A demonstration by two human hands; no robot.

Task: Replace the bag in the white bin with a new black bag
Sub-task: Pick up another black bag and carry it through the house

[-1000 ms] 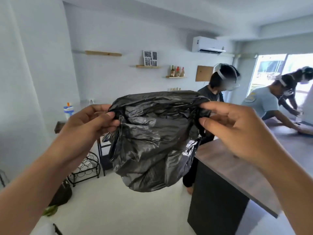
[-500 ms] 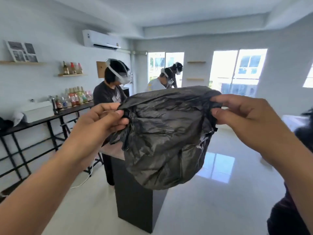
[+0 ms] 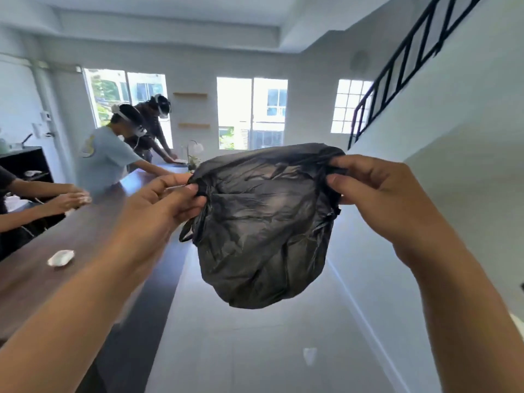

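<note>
Here the left hand (image 3: 167, 199) and right hand (image 3: 374, 194) each pinch one side of the black bag (image 3: 263, 225), holding it up in the air at chest height, its mouth stretched between them. This looks like the opening-out step; next it needs carrying to the white bin, which is out of view. Beyond, people lean over a dark counter (image 3: 85, 236) below bright windows (image 3: 252, 112).

Dark wood counter (image 3: 85, 236) w/ 3 people (image 3: 105, 157) at left, stair railing (image 3: 397, 69) right
</note>
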